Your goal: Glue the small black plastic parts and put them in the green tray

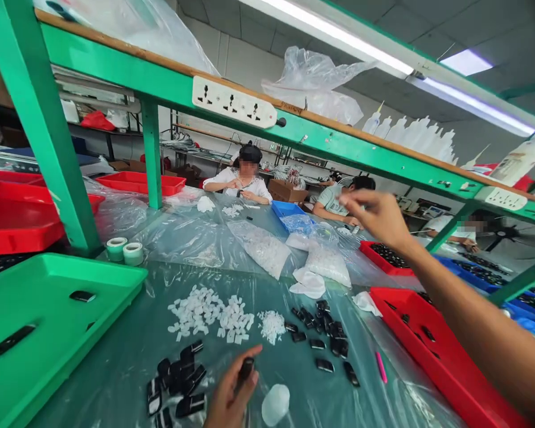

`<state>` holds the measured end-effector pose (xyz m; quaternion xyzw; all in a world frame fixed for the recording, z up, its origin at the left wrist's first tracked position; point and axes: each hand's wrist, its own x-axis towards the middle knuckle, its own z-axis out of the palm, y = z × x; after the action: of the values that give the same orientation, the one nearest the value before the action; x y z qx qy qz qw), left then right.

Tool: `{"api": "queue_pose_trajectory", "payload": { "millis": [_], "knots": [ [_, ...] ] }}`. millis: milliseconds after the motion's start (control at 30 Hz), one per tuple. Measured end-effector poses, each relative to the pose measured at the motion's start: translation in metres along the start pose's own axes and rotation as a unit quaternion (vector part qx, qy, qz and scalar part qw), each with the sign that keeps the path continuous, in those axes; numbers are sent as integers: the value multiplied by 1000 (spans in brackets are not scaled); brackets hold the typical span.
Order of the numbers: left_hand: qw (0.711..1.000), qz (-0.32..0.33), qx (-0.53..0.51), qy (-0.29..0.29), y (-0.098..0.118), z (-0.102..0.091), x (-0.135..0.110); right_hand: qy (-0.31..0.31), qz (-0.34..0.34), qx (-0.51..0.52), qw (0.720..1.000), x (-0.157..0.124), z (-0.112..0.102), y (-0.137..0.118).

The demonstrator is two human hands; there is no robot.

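"Where's the black case (246, 368)?"
"Gripped in the left hand (232, 389), above the table (127, 351); a round white disc (275, 405) lies just beside that hand."
"And the right hand (377, 215)?"
"Raised well above the table; partly curled; I cannot tell whether it holds anything."

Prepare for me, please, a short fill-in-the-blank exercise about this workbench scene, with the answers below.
1. The piece in the left hand is coloured ____.
2. The raised hand is the person's ____ one.
3. The nearest tray on the left is coloured ____.
4. The slim stick near the red tray is coloured ____.

Missing words: black; right; green; pink.
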<state>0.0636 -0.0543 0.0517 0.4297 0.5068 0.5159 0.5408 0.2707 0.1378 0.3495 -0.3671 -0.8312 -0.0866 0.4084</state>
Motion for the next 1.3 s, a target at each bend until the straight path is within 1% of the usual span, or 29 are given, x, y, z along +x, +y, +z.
{"api": "queue_pose_trajectory", "payload": {
  "millis": [33,67,100,133,167,233,267,300,367,467,567,667,733,933,1033,1133,1167,1200,1233,1300],
  "knots": [
    [1000,-2,-7,-10,-2,-2,2,-71,-6,19,997,-38,6,-7],
    [1000,12,-5,-18,-4,-4,3,-176,-4,67,982,-77,13,-14],
    [999,34,7,-19,-5,-5,4,-249,7,107,963,-114,20,-21],
    [998,57,22,-19,-7,-5,4,-301,24,131,944,-150,27,-27],
    [996,83,37,-20,-8,-5,5,-336,45,154,928,-182,35,-32],
    [989,130,60,-32,-10,-3,5,-375,89,201,901,-235,51,-40],
    [986,148,67,-43,-11,-2,5,-375,118,225,891,-256,60,-44],
    [983,163,72,-53,-12,0,4,-373,136,255,882,-273,68,-48],
    [978,181,78,-70,-13,2,3,-350,159,318,867,-296,84,-56],
    [974,191,86,-85,-12,3,0,-295,188,369,862,-311,107,-69],
    [970,204,97,-86,-8,2,-5,-258,208,383,862,-315,125,-80],
    [967,214,109,-83,-4,0,-8,-233,226,415,850,-315,136,-85],
    [967,214,114,-81,-3,-1,-8,-221,241,444,834,-314,140,-84],
    [973,188,110,-72,-5,-1,-5,-188,287,551,761,-305,145,-68],
    [980,163,95,-67,-5,1,-6,-170,301,588,731,-301,149,-60],
    [983,142,99,-61,-5,3,-6,-152,312,618,705,-301,151,-58],
    [983,137,103,-59,-6,3,-5,-143,321,632,690,-302,151,-59],
    [984,133,108,-56,-6,4,-5,-133,334,650,669,-303,150,-60],
    [984,130,113,-54,-8,4,-4,-123,348,672,642,-304,149,-60],
    [983,128,127,-46,-10,4,-3,-107,377,715,579,-306,147,-62]
  ]
}}
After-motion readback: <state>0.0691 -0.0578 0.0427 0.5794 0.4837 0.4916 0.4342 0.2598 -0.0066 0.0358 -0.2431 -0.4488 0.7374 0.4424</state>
